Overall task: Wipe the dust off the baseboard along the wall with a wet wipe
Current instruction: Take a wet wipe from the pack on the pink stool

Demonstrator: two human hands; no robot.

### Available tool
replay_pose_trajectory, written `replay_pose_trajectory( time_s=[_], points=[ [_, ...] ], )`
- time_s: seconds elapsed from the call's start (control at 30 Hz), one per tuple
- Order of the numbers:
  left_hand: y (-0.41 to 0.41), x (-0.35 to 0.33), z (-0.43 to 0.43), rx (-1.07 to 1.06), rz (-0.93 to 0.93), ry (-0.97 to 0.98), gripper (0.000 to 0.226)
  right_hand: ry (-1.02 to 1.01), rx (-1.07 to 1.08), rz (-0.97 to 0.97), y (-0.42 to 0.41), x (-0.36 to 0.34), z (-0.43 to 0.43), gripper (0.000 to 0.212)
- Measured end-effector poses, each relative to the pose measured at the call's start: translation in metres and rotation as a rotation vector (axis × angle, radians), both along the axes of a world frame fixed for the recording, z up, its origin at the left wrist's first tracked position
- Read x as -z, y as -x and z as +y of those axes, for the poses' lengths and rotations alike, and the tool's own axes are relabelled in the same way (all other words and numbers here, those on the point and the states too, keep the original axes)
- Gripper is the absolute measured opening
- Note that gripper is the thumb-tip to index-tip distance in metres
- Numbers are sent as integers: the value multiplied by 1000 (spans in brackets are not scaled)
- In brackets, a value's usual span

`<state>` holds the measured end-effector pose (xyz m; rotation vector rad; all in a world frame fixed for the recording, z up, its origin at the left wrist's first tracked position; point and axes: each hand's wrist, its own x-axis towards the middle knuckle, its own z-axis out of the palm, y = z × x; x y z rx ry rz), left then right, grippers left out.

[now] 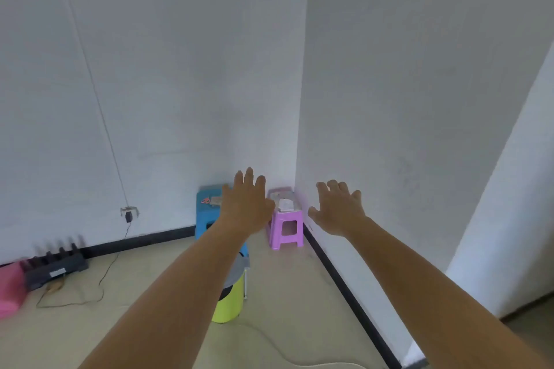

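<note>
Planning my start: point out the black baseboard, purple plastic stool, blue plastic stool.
black baseboard (357, 308), head view, right-wall stretch
purple plastic stool (287, 215), head view, seat front
blue plastic stool (203, 219), head view, left side

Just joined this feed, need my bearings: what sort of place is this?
Probably a plain indoor room corner: white walls with a black baseboard, a blue stool and a purple stool on the floor, a wall socket with a trailing cord.

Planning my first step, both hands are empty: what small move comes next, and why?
Probably reach the left hand to the white packet on the purple stool; it may hold the wipes, though blur hides that. The right hand is open and empty too, so the black baseboard cannot be wiped yet.
</note>
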<state>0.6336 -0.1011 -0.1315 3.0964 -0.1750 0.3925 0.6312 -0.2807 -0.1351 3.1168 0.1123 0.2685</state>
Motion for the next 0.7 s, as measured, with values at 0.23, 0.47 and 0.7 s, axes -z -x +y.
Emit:
replay_pose_trajectory(
  time_s=[0.23,0.47,0.7],
  points=[
    [-192,43,1,29,172,-45,55,-33,45,117,-185,46,2,55],
    [-378,93,-46,112,228,-31,55,-102,110,253,-363,104,-39,55],
    [-549,167,-84,16,402,20,52,-163,140,411,-534,175,-98,51]
  ],
)
